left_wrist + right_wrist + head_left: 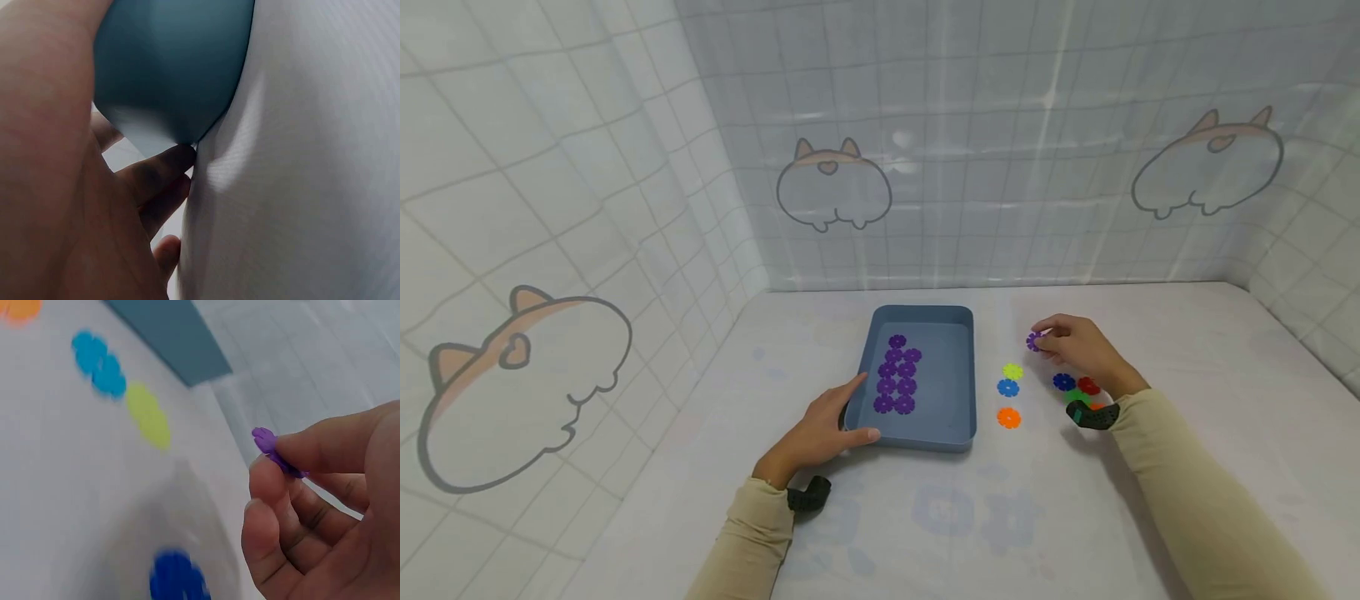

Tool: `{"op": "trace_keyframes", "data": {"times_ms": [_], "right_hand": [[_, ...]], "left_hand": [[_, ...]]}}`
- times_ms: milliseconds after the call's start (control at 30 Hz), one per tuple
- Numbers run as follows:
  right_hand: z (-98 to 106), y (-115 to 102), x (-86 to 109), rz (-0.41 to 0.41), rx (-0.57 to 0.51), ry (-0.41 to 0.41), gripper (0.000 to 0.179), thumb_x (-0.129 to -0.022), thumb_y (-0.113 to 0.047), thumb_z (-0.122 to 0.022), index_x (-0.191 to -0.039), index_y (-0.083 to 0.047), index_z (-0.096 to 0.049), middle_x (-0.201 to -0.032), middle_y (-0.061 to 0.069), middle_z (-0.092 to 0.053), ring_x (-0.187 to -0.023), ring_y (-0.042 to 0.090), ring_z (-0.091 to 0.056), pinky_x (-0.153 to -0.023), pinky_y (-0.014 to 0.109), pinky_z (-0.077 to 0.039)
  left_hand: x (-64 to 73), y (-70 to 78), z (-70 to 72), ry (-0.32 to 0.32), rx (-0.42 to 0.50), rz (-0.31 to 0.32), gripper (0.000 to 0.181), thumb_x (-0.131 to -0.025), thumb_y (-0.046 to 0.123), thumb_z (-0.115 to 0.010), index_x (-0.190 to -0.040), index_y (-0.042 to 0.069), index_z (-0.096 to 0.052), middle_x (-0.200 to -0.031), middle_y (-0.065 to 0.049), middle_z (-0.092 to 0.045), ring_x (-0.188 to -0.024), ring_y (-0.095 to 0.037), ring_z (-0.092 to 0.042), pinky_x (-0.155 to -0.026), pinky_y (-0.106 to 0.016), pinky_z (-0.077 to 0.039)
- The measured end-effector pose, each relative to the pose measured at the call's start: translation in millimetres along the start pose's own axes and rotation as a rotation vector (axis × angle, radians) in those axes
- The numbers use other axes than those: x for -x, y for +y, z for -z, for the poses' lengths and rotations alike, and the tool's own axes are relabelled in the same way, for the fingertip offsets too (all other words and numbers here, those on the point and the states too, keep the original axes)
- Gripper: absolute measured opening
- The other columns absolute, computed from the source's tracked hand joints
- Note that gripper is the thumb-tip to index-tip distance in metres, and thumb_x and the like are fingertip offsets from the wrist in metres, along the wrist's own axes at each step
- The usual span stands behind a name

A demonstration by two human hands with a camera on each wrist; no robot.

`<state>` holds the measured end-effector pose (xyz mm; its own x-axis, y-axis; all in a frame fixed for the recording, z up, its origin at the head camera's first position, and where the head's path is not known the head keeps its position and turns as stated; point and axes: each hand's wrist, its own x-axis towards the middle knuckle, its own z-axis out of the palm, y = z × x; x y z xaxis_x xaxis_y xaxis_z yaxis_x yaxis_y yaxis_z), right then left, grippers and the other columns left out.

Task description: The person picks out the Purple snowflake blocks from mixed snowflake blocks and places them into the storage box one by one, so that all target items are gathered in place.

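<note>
A purple flower-shaped plastic disc (pixel 265 440) is pinched between the thumb and fingertips of my right hand (pixel 1078 346), raised above the table right of the tray. A blue-grey rectangular tray (pixel 943 367) lies flat on the table, with several purple discs (pixel 904 386) in two columns on its left half. My left hand (pixel 816 429) rests at the tray's near left corner, thumb spread along the front side and fingers along the left side. In the left wrist view, its fingertips (pixel 181 156) touch the tray's lower edge beside the table.
Between tray and right arm lie a yellow disc (pixel 1012 371), a light blue disc (pixel 1008 387) and an orange disc (pixel 1009 417). Under the right wrist are a dark blue disc (pixel 1063 382), a red disc (pixel 1088 385) and a partly covered green disc (pixel 1077 396). Tile-patterned walls (pixel 955 167) enclose the table.
</note>
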<state>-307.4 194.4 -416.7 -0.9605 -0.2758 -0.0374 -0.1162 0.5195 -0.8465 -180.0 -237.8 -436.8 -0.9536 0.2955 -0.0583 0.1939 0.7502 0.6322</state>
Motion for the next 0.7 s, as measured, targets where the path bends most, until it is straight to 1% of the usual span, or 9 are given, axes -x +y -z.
{"op": "trace_keyframes", "data": {"times_ms": [167, 267, 367, 433, 567, 633, 700], "right_hand": [[-19, -13, -10.5, 0.018, -0.202, -0.017, 0.037, -0.102, -0.019, -0.06, -0.133, 0.002, -0.059, -0.117, 0.024, -0.064, -0.102, 0.036, -0.065, -0.081, 0.025, -0.056], [-34, -23, -18.5, 0.028, -0.3, -0.022, 0.039, -0.102, -0.016, -0.061, -0.134, 0.004, -0.058, -0.12, 0.025, -0.063, -0.107, 0.037, -0.064, -0.083, 0.024, -0.056], [-48, -34, -25.8, 0.044, -0.376, -0.039, 0.041, -0.1, -0.012, -0.062, -0.135, 0.008, -0.056, -0.123, 0.027, -0.062, -0.109, 0.039, -0.064, -0.084, 0.026, -0.056], [-56, -40, -29.3, 0.047, -0.416, -0.05, 0.041, -0.099, -0.008, -0.063, -0.135, 0.009, -0.055, -0.124, 0.028, -0.061, -0.11, 0.041, -0.063, -0.085, 0.028, -0.056], [-69, -54, -33.7, 0.066, -0.457, -0.077, 0.042, -0.097, -0.005, -0.064, -0.136, 0.011, -0.055, -0.127, 0.028, -0.06, -0.114, 0.045, -0.061, -0.088, 0.033, -0.056], [-73, -61, -35.6, 0.073, -0.473, -0.082, 0.042, -0.097, -0.003, -0.065, -0.136, 0.01, -0.056, -0.129, 0.028, -0.059, -0.114, 0.044, -0.062, -0.089, 0.035, -0.055], [-76, -65, -38.1, 0.083, -0.469, -0.08, 0.043, -0.096, -0.003, -0.064, -0.136, 0.01, -0.056, -0.128, 0.027, -0.06, -0.11, 0.039, -0.065, -0.09, 0.036, -0.055]], "left_hand": [[-0.8, -1.8, 0.6, 0.002, -0.003, -0.013, 0.097, -0.087, 0.061, -0.069, -0.162, 0.03, -0.017, -0.163, -0.006, -0.025, -0.148, -0.033, -0.022, -0.114, -0.063, -0.022], [-1.0, -1.5, 1.1, 0.005, 0.003, -0.019, 0.097, -0.087, 0.059, -0.07, -0.163, 0.028, -0.018, -0.163, -0.007, -0.025, -0.148, -0.034, -0.023, -0.114, -0.063, -0.022], [-1.4, -1.6, 1.1, 0.001, 0.012, -0.021, 0.097, -0.087, 0.059, -0.07, -0.163, 0.028, -0.017, -0.163, -0.007, -0.025, -0.148, -0.033, -0.022, -0.114, -0.062, -0.022], [-1.8, -2.1, 0.7, -0.007, 0.013, -0.026, 0.097, -0.088, 0.059, -0.069, -0.163, 0.028, -0.016, -0.163, -0.005, -0.024, -0.148, -0.032, -0.022, -0.115, -0.061, -0.022], [-1.4, -3.4, -0.4, -0.006, 0.013, -0.04, 0.096, -0.089, 0.057, -0.07, -0.163, 0.026, -0.016, -0.163, -0.005, -0.025, -0.148, -0.031, -0.024, -0.115, -0.06, -0.023], [-1.4, -3.4, -0.9, 0.0, 0.014, -0.048, 0.096, -0.089, 0.056, -0.07, -0.163, 0.026, -0.017, -0.163, -0.006, -0.026, -0.147, -0.031, -0.025, -0.114, -0.059, -0.024], [-1.9, -1.6, -0.8, 0.006, 0.018, -0.063, 0.095, -0.089, 0.055, -0.07, -0.162, 0.024, -0.018, -0.162, -0.007, -0.027, -0.147, -0.033, -0.025, -0.114, -0.06, -0.025]]}}
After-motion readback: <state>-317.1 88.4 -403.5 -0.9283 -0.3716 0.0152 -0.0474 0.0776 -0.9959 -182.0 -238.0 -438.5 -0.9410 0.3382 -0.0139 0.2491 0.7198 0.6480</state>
